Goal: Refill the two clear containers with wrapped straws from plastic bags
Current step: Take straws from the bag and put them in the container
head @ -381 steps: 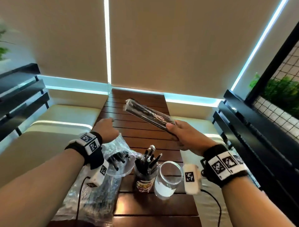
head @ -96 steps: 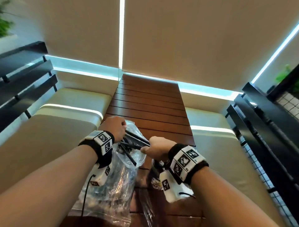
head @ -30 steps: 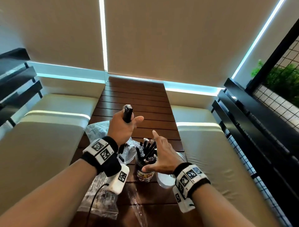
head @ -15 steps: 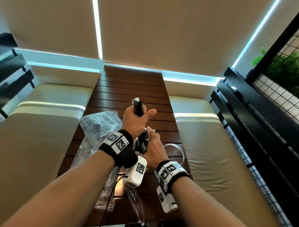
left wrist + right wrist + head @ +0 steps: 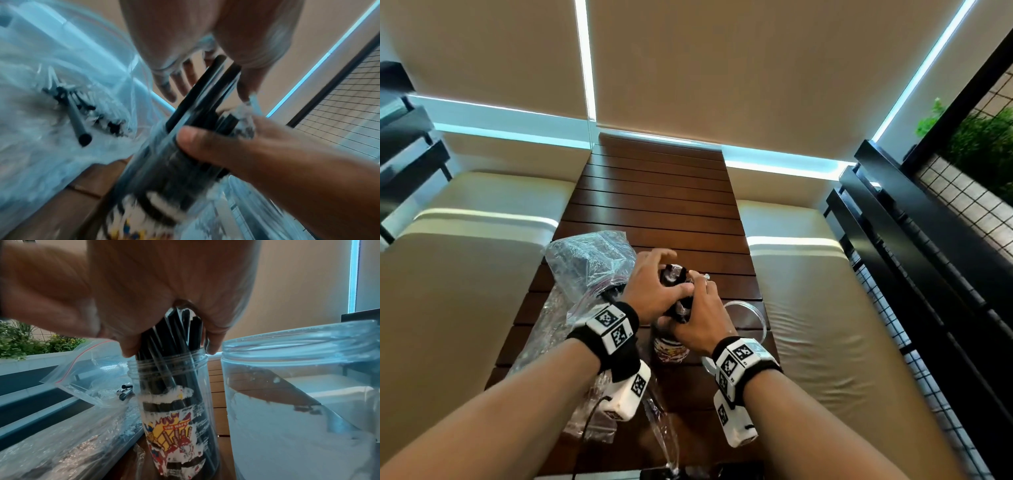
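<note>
Black wrapped straws (image 5: 176, 340) (upright, in jar (image 5: 174, 410)) between right-hand fingers (image 5: 131, 345).

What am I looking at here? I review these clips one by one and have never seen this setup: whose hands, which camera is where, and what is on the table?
No machine here: a person works with bare hands, wearing wristbands that carry small cameras. One picture comes from a head camera looking down; the other two look along each wrist at the fingers.

On the slatted wooden table stand a narrow labelled container, packed with black wrapped straws, and a wider clear container with no straws in it. A plastic bag with more straws lies to the left.

The left hand rests over the straw tops, fingers spread. The right hand grips the bundle just above the narrow container's rim.
</note>
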`<state>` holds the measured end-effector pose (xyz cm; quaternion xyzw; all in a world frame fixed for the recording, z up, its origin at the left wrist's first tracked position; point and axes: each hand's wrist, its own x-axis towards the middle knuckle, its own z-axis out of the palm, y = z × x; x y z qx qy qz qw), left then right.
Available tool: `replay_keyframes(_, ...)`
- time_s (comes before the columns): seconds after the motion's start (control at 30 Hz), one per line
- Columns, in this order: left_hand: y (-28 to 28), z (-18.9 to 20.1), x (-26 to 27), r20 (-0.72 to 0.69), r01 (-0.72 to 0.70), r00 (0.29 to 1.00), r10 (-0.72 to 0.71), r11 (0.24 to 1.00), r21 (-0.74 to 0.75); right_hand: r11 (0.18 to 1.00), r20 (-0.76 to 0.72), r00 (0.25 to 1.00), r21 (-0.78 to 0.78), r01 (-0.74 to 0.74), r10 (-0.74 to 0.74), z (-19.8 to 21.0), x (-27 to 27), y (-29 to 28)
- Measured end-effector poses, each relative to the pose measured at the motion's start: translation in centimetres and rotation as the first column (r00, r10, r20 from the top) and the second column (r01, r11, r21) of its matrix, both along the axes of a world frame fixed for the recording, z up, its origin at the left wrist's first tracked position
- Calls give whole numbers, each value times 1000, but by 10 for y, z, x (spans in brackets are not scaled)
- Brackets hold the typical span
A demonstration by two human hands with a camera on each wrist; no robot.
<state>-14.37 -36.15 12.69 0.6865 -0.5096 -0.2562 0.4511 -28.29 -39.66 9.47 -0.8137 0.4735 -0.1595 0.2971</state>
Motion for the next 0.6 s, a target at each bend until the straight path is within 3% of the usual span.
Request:
replay_keyframes(0.07, -1, 12, 4, 98, 75, 993, -64, 990, -116, 1000, -20, 999, 0, -25, 25, 1, 2, 0)
replay_keyframes(0.13, 1, 17, 4, 339, 214, 928, -156, 967, -141, 999, -25, 999, 0, -44, 44, 1, 5, 0)
replay_keyframes(0.2, 8, 10, 2, 540, 318, 785, -303, 946, 69, 996, -45, 996, -45, -77, 75, -1, 7, -1)
replay_keyframes(0.27, 16, -7, 0, 571, 307, 689, -447, 893, 329, 990, -75, 990, -67, -122, 117, -1, 6, -2)
replay_keyframes(0.37, 19, -19, -3, 504, 309, 715, -485, 865, 394, 988, -43, 989, -42, -146, 144, 3, 2, -4)
replay_keyframes(0.53, 12, -1, 1, 351, 345, 838, -417, 905, 250, 983, -114, 977, -32, -183, 179, 0, 4, -14)
replay_keyframes(0.6, 9, 2, 8, 355, 331, 851, -386, 920, 208, 987, -121, 981, -35, -158, 153, -1, 5, -16)
